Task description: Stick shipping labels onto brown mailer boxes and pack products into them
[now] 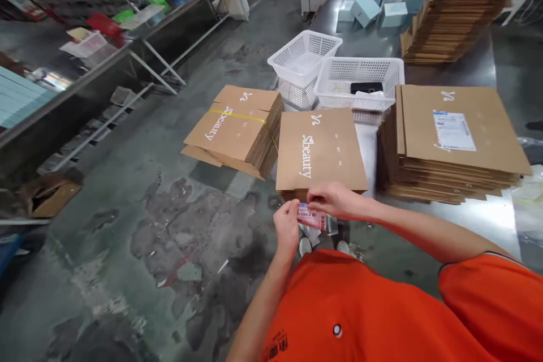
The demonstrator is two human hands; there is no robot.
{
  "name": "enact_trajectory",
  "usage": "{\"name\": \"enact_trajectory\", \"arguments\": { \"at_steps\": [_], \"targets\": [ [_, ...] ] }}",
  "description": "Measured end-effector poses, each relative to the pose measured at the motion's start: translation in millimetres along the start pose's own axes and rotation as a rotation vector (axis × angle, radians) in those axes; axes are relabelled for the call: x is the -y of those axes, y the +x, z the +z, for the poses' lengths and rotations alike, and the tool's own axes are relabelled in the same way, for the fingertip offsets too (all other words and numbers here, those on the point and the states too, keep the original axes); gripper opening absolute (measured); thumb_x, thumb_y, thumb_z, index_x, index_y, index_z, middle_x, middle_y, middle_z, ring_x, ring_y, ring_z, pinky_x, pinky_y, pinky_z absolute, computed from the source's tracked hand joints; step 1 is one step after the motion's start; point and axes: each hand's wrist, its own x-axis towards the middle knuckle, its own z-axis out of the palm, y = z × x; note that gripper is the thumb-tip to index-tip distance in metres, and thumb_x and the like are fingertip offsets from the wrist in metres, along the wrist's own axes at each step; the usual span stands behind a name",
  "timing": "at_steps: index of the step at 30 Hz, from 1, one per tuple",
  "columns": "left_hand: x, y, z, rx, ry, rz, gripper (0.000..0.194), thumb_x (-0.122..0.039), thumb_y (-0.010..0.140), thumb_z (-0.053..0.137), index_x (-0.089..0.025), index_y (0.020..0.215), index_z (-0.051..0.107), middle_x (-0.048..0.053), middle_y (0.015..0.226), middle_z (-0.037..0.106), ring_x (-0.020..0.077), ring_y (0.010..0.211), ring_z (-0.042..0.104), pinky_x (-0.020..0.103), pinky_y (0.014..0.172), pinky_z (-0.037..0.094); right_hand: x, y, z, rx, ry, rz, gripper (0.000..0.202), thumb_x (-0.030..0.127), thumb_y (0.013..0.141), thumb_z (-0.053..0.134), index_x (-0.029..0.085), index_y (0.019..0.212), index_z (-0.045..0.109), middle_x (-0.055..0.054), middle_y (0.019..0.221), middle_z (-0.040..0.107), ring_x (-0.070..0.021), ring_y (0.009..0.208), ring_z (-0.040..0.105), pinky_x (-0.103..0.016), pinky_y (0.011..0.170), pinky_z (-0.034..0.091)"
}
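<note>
A small pinkish label [313,217] with barcodes and print is held in front of my body, just off the near edge of a cardboard stack. My left hand [286,225] pinches its left end. Over its upper edge, my right hand [333,201] is closed with the fingertips on it; whether they grip or peel it I cannot tell. Right behind the hands lies the stack of flat brown cartons [326,144] marked "beauty", its top carton without a label.
To the left is a carton bundle [233,124] with a yellow strap. A taller carton stack [487,124] on the right carries a white shipping label [453,130]. White baskets [305,54] stand behind, a dark phone [366,88] in one. Blue boxes [394,14] are farther back.
</note>
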Motion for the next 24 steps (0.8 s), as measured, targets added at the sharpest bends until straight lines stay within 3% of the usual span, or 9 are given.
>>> {"name": "enact_trajectory", "arguments": {
  "at_steps": [4,7,10,12,15,18,21,24],
  "targets": [
    [5,-4,1.7,0.275,-0.048,-0.137,0.041,-0.044,0.058,0.082,-0.014,0.080,0.066,0.004,0.077,0.068,0.0152,0.069,0.058,0.025,0.068,0.048,-31,23,-29,-0.279,-0.054,-0.044,0.016,0.020,0.091,0.051,0.017,0.082,0.064,-0.004,0.081,0.066,-0.0151,0.076,0.058,-0.025,0.070,0.041],
    [33,-11,4.9,0.327,-0.038,-0.311,0.047,-0.039,0.053,0.085,-0.011,0.088,0.070,0.010,0.083,0.072,0.0191,0.071,0.063,0.030,0.070,0.052,-70,55,-64,-0.483,-0.284,0.039,0.014,0.021,0.091,0.052,0.015,0.089,0.065,-0.009,0.090,0.066,-0.0193,0.084,0.057,-0.029,0.077,0.042],
    [64,-25,-1.8,0.335,0.005,-0.379,0.044,-0.041,0.054,0.082,-0.010,0.083,0.072,0.008,0.074,0.071,0.0186,0.063,0.061,0.031,0.063,0.052,-98,79,-84,-0.366,-0.545,0.152,0.022,0.030,0.090,0.059,0.015,0.104,0.067,-0.013,0.108,0.066,-0.0267,0.099,0.057,-0.038,0.088,0.042],
    [72,-36,-14.7,0.316,0.044,-0.357,0.037,-0.042,0.058,0.079,-0.010,0.076,0.073,0.006,0.068,0.070,0.0186,0.062,0.060,0.030,0.062,0.052,-106,86,-85,-0.329,-0.650,0.219,0.037,0.037,0.089,0.061,0.016,0.120,0.063,-0.016,0.120,0.063,-0.0316,0.107,0.055,-0.045,0.093,0.041],
    [56,-38,-38.1,0.107,0.125,-0.217,0.033,-0.043,0.064,0.075,-0.011,0.073,0.076,0.006,0.070,0.072,0.0214,0.070,0.064,0.031,0.069,0.053,-107,91,-75,-0.389,-0.664,0.177,0.042,0.032,0.096,0.050,0.014,0.133,0.056,-0.018,0.133,0.057,-0.0316,0.118,0.053,-0.047,0.099,0.040],
    [25,-9,-50.1,-0.143,0.204,-0.098,0.039,-0.046,0.066,0.073,-0.011,0.081,0.077,0.008,0.078,0.075,0.0238,0.076,0.067,0.032,0.071,0.054,-97,90,-47,-0.308,-0.646,0.022,0.045,0.035,0.099,0.045,0.011,0.134,0.055,-0.018,0.143,0.051,-0.0317,0.132,0.045,-0.048,0.109,0.035],
    [8,31,-46.9,-0.164,0.184,-0.056,0.044,-0.050,0.069,0.071,-0.010,0.087,0.077,0.011,0.086,0.076,0.0249,0.082,0.069,0.032,0.072,0.054,-78,68,-5,-0.223,-0.673,-0.071,0.064,0.051,0.095,0.050,0.006,0.141,0.047,-0.023,0.149,0.043,-0.0388,0.141,0.034,-0.059,0.115,0.023],
    [7,49,-40.7,-0.093,0.193,-0.022,0.045,-0.049,0.071,0.070,-0.012,0.096,0.076,0.010,0.098,0.076,0.0257,0.092,0.069,0.032,0.077,0.054,-66,29,18,-0.134,-0.612,-0.236,0.063,0.051,0.096,0.048,0.012,0.145,0.044,-0.019,0.148,0.046,-0.0333,0.142,0.036,-0.053,0.118,0.024]
  ]
}}
